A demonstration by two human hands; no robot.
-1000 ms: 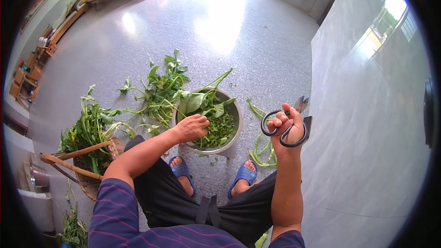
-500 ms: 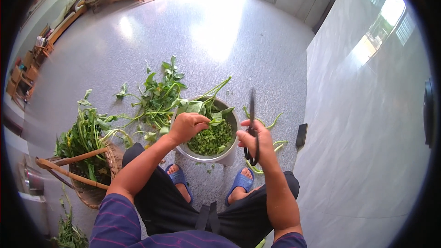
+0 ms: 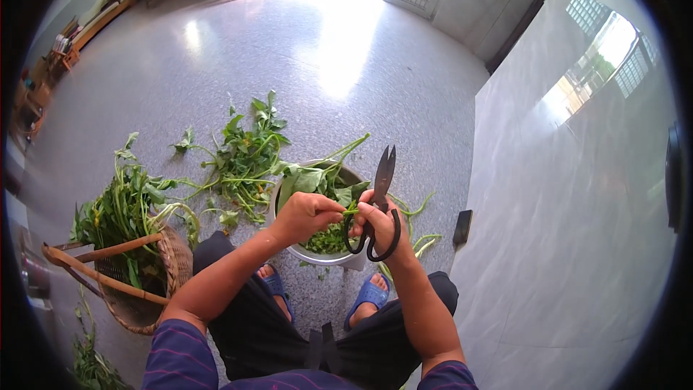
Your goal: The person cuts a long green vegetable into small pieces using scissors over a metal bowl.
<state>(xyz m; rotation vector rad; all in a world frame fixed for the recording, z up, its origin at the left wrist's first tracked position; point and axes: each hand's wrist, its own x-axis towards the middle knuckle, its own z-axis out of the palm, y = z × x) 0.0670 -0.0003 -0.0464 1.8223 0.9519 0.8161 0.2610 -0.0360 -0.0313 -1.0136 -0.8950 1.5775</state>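
Above a round metal pot (image 3: 289,240), my left hand (image 3: 309,215) pinches a short green stem (image 3: 350,212). My right hand (image 3: 375,222) meets it from the other side, thumb and fingertips at the stem's end. It also holds black-handled scissors (image 3: 385,173), their dark blades pointing away from me and slightly parted. Chopped greens (image 3: 328,239) lie in the pot, partly hidden by my hands. Large leaves and long stalks (image 3: 321,177) rest across its far side.
Leafy stalks (image 3: 245,152) are heaped on the floor left of the pot. A wicker basket (image 3: 177,263) with greens stands by my left knee. Loose stems (image 3: 426,244) and a dark phone-like slab (image 3: 463,227) lie to the right, near the pale wall (image 3: 548,245).
My hands have come together over the pot, meeting at the stem. The scissors have moved left and turned, so both blades and handle loops now show. The view has shifted slightly.
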